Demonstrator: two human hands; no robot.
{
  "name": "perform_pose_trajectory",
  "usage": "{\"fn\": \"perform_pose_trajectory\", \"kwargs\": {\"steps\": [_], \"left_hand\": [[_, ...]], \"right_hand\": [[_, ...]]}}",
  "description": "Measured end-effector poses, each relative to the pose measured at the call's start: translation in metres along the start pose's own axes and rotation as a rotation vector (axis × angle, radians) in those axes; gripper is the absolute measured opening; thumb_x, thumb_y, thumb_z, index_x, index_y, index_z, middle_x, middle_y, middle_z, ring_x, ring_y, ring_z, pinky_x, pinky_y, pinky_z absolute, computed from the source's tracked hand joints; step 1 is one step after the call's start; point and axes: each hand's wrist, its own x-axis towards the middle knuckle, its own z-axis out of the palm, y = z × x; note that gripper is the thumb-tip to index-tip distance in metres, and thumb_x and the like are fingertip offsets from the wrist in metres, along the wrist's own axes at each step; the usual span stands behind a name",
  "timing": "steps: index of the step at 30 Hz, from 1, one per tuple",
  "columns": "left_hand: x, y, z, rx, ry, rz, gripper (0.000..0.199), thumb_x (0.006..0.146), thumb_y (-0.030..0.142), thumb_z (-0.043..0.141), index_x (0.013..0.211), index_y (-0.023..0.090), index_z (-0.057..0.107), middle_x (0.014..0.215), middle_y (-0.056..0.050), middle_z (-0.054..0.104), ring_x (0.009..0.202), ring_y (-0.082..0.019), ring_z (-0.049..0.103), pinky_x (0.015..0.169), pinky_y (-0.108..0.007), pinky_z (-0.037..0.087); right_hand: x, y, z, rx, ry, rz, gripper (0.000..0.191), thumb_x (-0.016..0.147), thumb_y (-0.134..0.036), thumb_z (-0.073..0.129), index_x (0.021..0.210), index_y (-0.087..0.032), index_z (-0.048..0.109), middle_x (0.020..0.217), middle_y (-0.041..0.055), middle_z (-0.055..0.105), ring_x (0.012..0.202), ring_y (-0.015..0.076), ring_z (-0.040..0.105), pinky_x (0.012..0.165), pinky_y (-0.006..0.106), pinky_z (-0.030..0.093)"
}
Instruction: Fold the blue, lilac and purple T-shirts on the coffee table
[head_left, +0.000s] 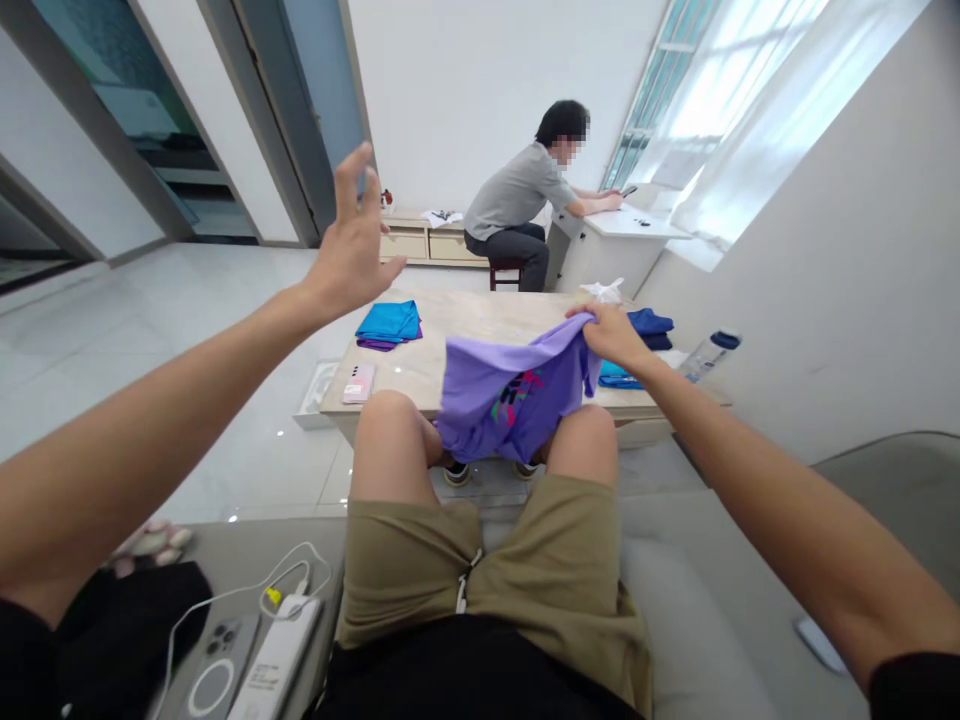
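Black fabric top (487,670) sits nearest the cam, w/ khaki cotton shorts (420,560) & bare knees (390,440) just past it; wearer's seated on a grey sofa (697,640).

R hand (613,335) has its fingers clamped on the upper R corner of a lilac-purple cloth garment (517,385) w/ a pink, green & black print. Garment hangs at the near edge of a long pale marble-look bench (480,308), lower part btwn the knees; can't tell if it touches them. L hand (352,240) is raised, well apart from the garment, fingers spread & a bit bent, thumb out.

Bench, L end: folded bright-blue cloth (388,321) on top of folded dark-purple cloth (377,346), w/ a pale-pink rectangular phone (358,384) nearer the cam. R end: folded navy cloth (651,325), folded turquoise-blue cloth (616,377) partly behind the R arm, clear bottle w/ navy lid (703,358), crumpled white plastic bag (604,291) on the far side.

Sofa, L of shorts: grey phone w/ white ring (217,665) next to a white slab-shaped device (277,655), thin white cable (225,594) looping by both.

Bkgd: another person in a grey short-sleeved shirt (514,195) sits on a dark-red stool (506,272) nr the window (742,90), holding a dark object.
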Motion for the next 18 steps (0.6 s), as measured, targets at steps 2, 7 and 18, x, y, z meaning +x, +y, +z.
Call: {"fn": "perform_pose_trajectory", "kwargs": {"steps": [2, 7, 18], "left_hand": [[-0.014, 0.0, 0.03, -0.013, -0.12, -0.055, 0.106, 0.081, 0.062, 0.088, 0.168, 0.024, 0.041, 0.177, -0.014, 0.04, 0.149, -0.039, 0.056, 0.125, -0.058, 0.051], [-0.06, 0.039, 0.162, -0.131, -0.398, -0.218, 0.107, 0.078, 0.065, 0.092, 0.163, 0.017, 0.045, 0.154, -0.021, 0.066, 0.142, -0.038, 0.064, 0.121, -0.05, 0.052], [-0.035, 0.028, 0.201, -0.112, -0.357, -0.23, 0.021, 0.096, 0.037, 0.069, 0.086, 0.02, 0.077, 0.076, 0.0, 0.073, 0.081, -0.023, 0.068, 0.077, -0.032, 0.054]], "right_hand": [[0.01, -0.005, -0.017, 0.075, 0.077, -0.034, 0.053, 0.084, -0.013, 0.049, 0.128, -0.013, 0.079, 0.132, 0.0146, 0.08, 0.124, 0.031, 0.073, 0.116, 0.044, 0.053], [0.037, -0.047, -0.038, 0.145, 0.227, -0.183, 0.039, 0.09, -0.018, 0.052, 0.119, -0.017, 0.078, 0.12, 0.0106, 0.081, 0.12, 0.0293, 0.073, 0.115, 0.045, 0.054], [0.061, -0.039, -0.133, 0.071, 0.448, -0.226, 0.034, 0.098, -0.008, 0.049, 0.118, -0.015, 0.075, 0.138, 0.0125, 0.075, 0.137, 0.0262, 0.063, 0.124, 0.046, 0.043]]}}
